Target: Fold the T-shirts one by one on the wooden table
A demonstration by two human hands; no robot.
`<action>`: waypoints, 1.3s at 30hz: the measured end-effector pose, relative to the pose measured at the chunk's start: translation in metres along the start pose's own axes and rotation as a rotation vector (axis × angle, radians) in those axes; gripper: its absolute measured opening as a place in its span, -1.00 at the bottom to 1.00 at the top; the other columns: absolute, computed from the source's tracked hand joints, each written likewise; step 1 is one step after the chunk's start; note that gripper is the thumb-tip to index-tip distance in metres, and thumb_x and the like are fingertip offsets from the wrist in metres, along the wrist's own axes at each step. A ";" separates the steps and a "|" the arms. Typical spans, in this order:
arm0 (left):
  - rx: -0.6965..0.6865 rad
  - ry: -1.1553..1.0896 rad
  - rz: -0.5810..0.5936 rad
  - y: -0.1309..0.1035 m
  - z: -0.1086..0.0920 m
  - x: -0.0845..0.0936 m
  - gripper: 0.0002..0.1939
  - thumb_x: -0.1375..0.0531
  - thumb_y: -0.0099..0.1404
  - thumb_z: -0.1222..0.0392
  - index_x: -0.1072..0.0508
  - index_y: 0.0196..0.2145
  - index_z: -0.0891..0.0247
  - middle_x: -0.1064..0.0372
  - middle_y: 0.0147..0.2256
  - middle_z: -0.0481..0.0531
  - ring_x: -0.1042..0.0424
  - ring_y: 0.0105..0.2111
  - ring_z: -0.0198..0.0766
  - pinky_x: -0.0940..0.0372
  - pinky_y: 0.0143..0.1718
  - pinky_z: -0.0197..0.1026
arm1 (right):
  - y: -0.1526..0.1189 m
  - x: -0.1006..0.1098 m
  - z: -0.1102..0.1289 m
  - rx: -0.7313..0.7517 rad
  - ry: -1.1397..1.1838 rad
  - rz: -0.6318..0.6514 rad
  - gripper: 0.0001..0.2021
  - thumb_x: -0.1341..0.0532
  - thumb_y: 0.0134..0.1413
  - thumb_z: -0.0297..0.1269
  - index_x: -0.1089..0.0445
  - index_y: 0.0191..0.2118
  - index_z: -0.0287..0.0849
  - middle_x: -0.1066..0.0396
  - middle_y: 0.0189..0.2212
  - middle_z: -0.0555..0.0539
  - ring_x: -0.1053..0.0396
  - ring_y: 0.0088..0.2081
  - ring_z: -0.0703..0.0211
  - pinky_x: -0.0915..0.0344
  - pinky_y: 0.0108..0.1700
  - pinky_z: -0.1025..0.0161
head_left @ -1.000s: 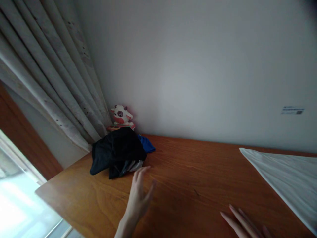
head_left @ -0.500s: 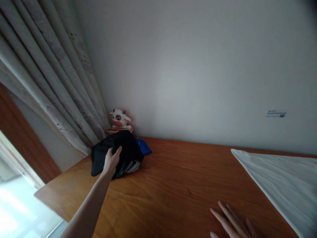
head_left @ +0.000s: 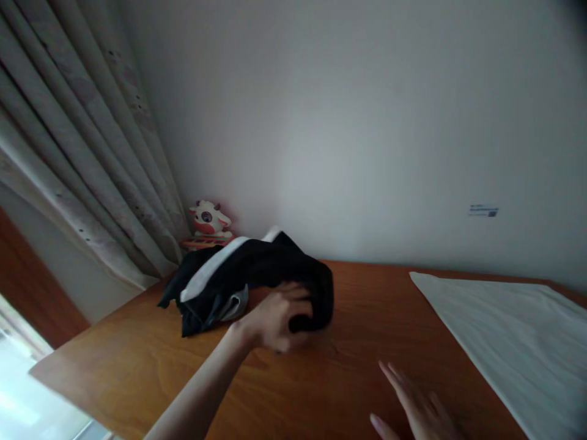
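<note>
A black garment with a white stripe (head_left: 275,260) stretches from the pile at the left towards the middle of the table. My left hand (head_left: 284,318) grips its near right end, held a little above the wood. Beneath its left part lie dark clothes with a grey piece (head_left: 233,305). Low at the right, my right hand (head_left: 408,403) is over the table with its fingers apart and nothing in them; the picture's bottom edge cuts it off.
The brown wooden table (head_left: 358,318) runs along a plain wall. A white cloth (head_left: 509,330) lies flat at the right. A toy cow (head_left: 210,220) on a red base stands at the back left, beside a long curtain (head_left: 92,140). A small label (head_left: 483,211) is on the wall.
My left hand has taken hold of the black garment and drawn it right from the pile, showing its white stripe. The blue piece is now out of sight. My right hand stays low, still open.
</note>
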State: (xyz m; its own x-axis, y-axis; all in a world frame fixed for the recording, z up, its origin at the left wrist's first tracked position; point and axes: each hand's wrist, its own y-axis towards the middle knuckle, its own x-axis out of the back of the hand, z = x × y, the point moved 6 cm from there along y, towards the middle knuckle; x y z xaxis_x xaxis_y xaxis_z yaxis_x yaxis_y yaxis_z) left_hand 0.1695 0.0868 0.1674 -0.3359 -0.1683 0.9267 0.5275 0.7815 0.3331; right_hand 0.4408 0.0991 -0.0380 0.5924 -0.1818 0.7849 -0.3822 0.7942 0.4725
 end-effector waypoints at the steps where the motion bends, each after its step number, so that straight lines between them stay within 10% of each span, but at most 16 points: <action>1: -0.064 -0.062 0.099 0.000 -0.019 -0.013 -0.80 -0.33 0.14 0.04 -0.55 -0.28 0.13 -0.49 -0.04 0.10 -0.41 0.05 0.01 -0.27 0.12 0.01 | 0.002 0.008 0.004 -0.008 0.021 -0.023 -0.25 -0.22 0.11 0.10 -0.06 0.39 0.09 -0.30 0.26 -0.22 -0.38 0.15 -0.36 -0.40 0.04 -0.37; 6: -0.015 -0.373 0.289 -0.010 -0.059 -0.064 -0.84 -0.26 0.29 0.02 -0.58 -0.25 0.08 -0.49 0.06 0.03 -0.47 0.04 -0.16 -0.31 0.08 -0.12 | 0.010 0.033 0.021 -0.039 0.082 -0.057 -0.20 -0.22 0.17 0.03 0.09 0.42 -0.07 -0.16 0.33 -0.28 -0.25 0.27 -0.17 -0.38 0.16 -0.05; 12: 0.262 -0.186 0.001 -0.019 -0.009 -0.090 -0.78 -0.20 0.33 0.04 -0.50 -0.10 0.07 -0.35 0.17 0.12 -0.34 0.16 -0.01 -0.27 0.16 0.13 | 0.013 0.031 0.018 -0.137 0.035 -0.040 -0.60 -0.31 0.07 -0.11 -0.36 0.04 -0.01 -0.29 0.22 -0.24 -0.34 0.20 -0.16 -0.37 0.13 -0.05; 23: 0.438 -0.294 -0.181 0.009 0.044 -0.116 -0.56 -0.17 0.31 -0.15 -0.45 0.02 0.16 -0.48 0.03 0.16 -0.44 0.06 -0.01 -0.28 0.15 0.09 | 0.027 0.064 0.043 -0.259 0.289 0.274 -0.76 -0.33 -0.03 -0.31 -0.32 -0.22 -0.03 -0.25 0.29 -0.20 -0.25 0.28 -0.07 -0.25 0.21 0.09; 29: 0.509 -0.638 -0.034 0.007 0.029 -0.145 -0.60 -0.17 0.32 -0.12 -0.47 -0.01 0.15 -0.56 -0.14 0.07 -0.53 -0.16 -0.11 -0.39 -0.05 -0.07 | 0.029 0.063 0.044 -0.266 0.302 0.207 -0.82 -0.21 0.22 -0.06 -0.35 -0.21 -0.03 -0.42 0.14 -0.15 -0.31 0.23 -0.04 -0.28 0.18 0.11; 33: 0.468 -0.743 -0.130 0.005 0.014 -0.142 -0.72 -0.19 0.32 -0.01 -0.51 -0.07 0.11 -0.56 -0.16 0.05 -0.52 -0.13 -0.11 -0.39 -0.03 -0.06 | 0.027 0.050 0.049 -0.207 0.137 0.041 -0.66 -0.34 0.02 -0.17 -0.35 -0.07 -0.06 -0.43 0.06 -0.18 -0.36 0.15 -0.14 -0.31 0.17 -0.01; 36: 0.300 -0.693 -0.156 0.005 -0.014 -0.126 -0.78 -0.14 0.37 0.05 -0.56 -0.14 0.04 -0.54 -0.10 0.07 -0.47 0.00 -0.08 -0.36 0.06 -0.03 | 0.027 0.046 0.053 -0.211 0.065 -0.038 -0.29 -0.40 -0.08 -0.15 -0.23 0.23 -0.08 -0.36 0.14 -0.24 -0.30 0.19 -0.26 -0.28 0.19 -0.15; 39: 0.106 -0.725 0.004 0.003 -0.049 -0.118 -0.75 -0.15 0.37 0.08 -0.54 -0.04 -0.06 -0.52 -0.01 0.05 -0.42 0.09 -0.09 -0.36 0.09 -0.05 | 0.031 0.049 0.055 -0.250 0.056 -0.042 -0.42 -0.32 -0.03 -0.30 -0.34 0.18 -0.01 -0.36 0.11 -0.21 -0.32 0.15 -0.26 -0.31 0.16 -0.15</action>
State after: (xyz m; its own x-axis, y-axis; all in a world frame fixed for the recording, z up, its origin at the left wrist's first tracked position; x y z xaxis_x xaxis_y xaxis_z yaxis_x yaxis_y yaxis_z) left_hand 0.2489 0.0795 0.0673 -0.7858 0.2459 0.5675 0.4636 0.8416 0.2773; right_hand 0.4192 0.0833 0.0376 0.6452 -0.1905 0.7399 -0.1737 0.9065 0.3849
